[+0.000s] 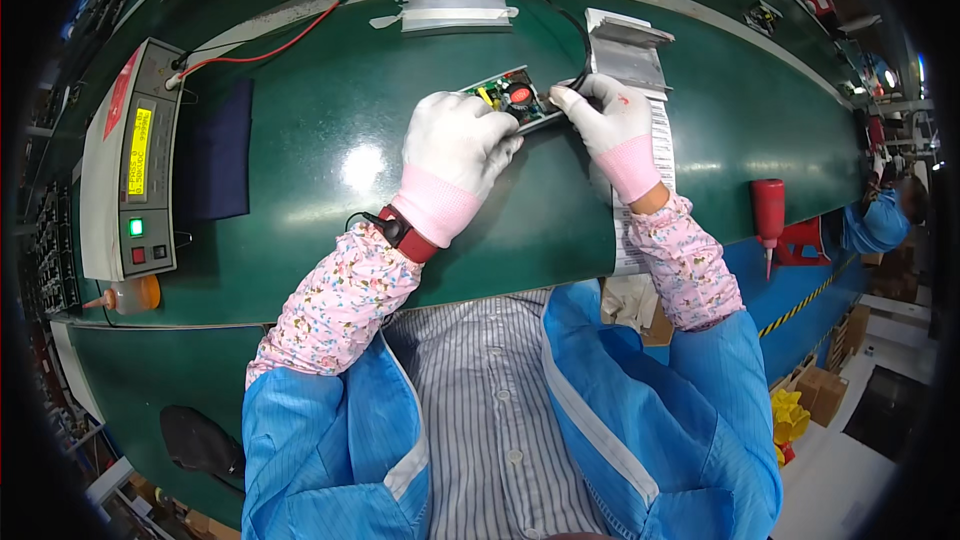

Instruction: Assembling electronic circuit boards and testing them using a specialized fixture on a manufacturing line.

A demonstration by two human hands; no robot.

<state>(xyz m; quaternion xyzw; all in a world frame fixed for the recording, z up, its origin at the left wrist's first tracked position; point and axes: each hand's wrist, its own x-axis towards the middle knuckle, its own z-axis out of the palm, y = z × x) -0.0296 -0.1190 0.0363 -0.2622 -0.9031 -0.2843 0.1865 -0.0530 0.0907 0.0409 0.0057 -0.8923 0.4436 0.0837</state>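
Note:
A small power supply board [518, 95], open in a metal frame with a round black-and-red part and yellow parts on it, is tilted above the green bench. My left hand [452, 145], in a white glove with a pink cuff, is closed round its left and near side. At the board's right end my right hand [612, 122], gloved alike, pinches the end of a black cable [582, 45]. The plug itself is mostly hidden by the fingertips. Around my left wrist sits a dark red strap [400, 233] with a thin black lead.
A grey tester [150, 160] with a lit yellow screen stands left, beside a dark blue cloth [222, 152]. Metal brackets [455, 8] [628, 48] lie at the back, with a printed sheet [662, 145] under the right one. A red bottle [768, 205] is right; red leads [265, 58] cross behind.

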